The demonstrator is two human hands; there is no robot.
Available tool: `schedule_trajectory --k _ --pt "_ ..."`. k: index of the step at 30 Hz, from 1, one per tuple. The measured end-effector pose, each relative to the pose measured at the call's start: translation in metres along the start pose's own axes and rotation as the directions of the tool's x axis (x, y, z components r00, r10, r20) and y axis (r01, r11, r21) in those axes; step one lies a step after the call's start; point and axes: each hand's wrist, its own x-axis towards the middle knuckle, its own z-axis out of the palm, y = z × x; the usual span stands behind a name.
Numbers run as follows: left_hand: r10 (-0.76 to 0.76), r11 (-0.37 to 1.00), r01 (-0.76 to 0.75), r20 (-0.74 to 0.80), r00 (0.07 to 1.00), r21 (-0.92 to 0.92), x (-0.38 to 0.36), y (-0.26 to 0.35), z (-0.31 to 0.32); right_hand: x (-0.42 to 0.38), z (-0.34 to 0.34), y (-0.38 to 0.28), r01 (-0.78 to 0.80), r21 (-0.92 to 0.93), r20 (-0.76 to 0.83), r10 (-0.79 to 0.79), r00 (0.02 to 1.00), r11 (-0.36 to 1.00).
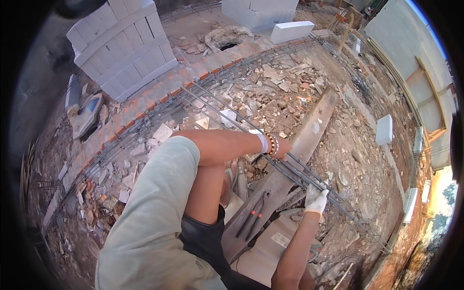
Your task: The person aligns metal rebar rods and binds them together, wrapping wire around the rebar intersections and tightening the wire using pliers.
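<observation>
My left hand [282, 148], with beads at the wrist, reaches across to a bundle of steel rebar rods [296, 170]; its fingers are partly hidden, but it appears closed on the rods. My right hand [316, 198], in a whitish work glove, is wrapped round the same bundle nearer its lower right end. The rods slant over a wooden plank [316, 118] that rests on the rubble. On the plank's lower part, between my arms, lies a pair of nippers [254, 217] with black and orange handles.
Broken tile and brick rubble [285, 104] covers the ground. A brick footing [145, 107] with long rebar runs along the left and back. White blocks [123, 48] are stacked beyond it. A single block [384, 129] stands at right. A paper sack [275, 241] lies near my right forearm.
</observation>
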Motion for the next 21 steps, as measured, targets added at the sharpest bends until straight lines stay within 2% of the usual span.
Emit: schedule_trajectory --k 2,3,4,5,6,7,8,10,12,14,17,20,21 --pt "0.002 1.0 -0.001 -0.038 0.999 0.012 0.002 0.001 0.003 0.0 0.001 0.003 0.029 0.003 -0.03 -0.029 0.999 1.0" --pt "-0.006 1.0 0.006 0.037 0.999 0.017 0.003 0.004 -0.001 0.002 0.002 0.002 0.022 0.0 -0.075 -0.022 0.997 1.0" --pt "0.001 1.0 -0.001 0.01 1.0 0.021 0.003 0.004 0.0 0.006 -0.001 0.002 0.018 0.014 -0.065 -0.017 0.998 1.0" --pt "0.015 1.0 -0.015 -0.014 1.0 0.025 0.002 0.003 0.002 -0.002 0.011 0.002 0.033 0.004 -0.12 -0.032 0.992 0.999" --pt "0.037 0.998 -0.037 0.008 0.999 0.043 0.003 0.001 0.004 0.001 0.007 0.003 0.035 0.002 -0.115 -0.034 0.993 0.999" --pt "0.07 0.996 -0.072 0.031 0.997 0.059 0.006 0.0 0.005 0.003 -0.002 0.002 0.026 0.019 -0.035 -0.025 0.999 0.999" --pt "0.055 0.998 -0.055 0.015 0.998 0.042 -0.001 0.006 -0.003 -0.005 0.006 0.001 0.026 0.05 -0.073 -0.023 0.997 0.998" --pt "0.103 0.989 -0.111 0.081 0.991 0.102 -0.001 0.011 -0.004 0.004 -0.007 0.001 0.025 0.052 -0.007 -0.025 1.0 0.998" --pt "0.125 0.979 -0.143 0.125 0.984 0.147 0.004 0.012 -0.005 -0.005 0.007 0.0 0.049 0.063 -0.097 -0.043 0.994 0.997" --pt "0.124 0.974 -0.15 0.156 0.98 0.17 0.008 0.012 0.004 -0.016 0.016 0.002 0.105 0.008 -0.111 -0.103 0.988 0.994" --pt "0.159 0.965 -0.188 0.162 0.974 0.185 0.012 0.011 0.011 -0.011 0.007 0.005 0.125 0.034 -0.017 -0.124 0.992 0.992" --pt "0.151 0.967 -0.188 0.207 0.967 0.171 0.014 0.022 0.008 -0.02 0.021 0.002 0.146 0.009 -0.131 -0.144 0.981 0.989" --pt "0.158 0.979 -0.175 0.161 0.974 0.101 0.015 0.024 0.011 -0.018 0.02 0.003 0.138 0.025 -0.136 -0.133 0.982 0.99"
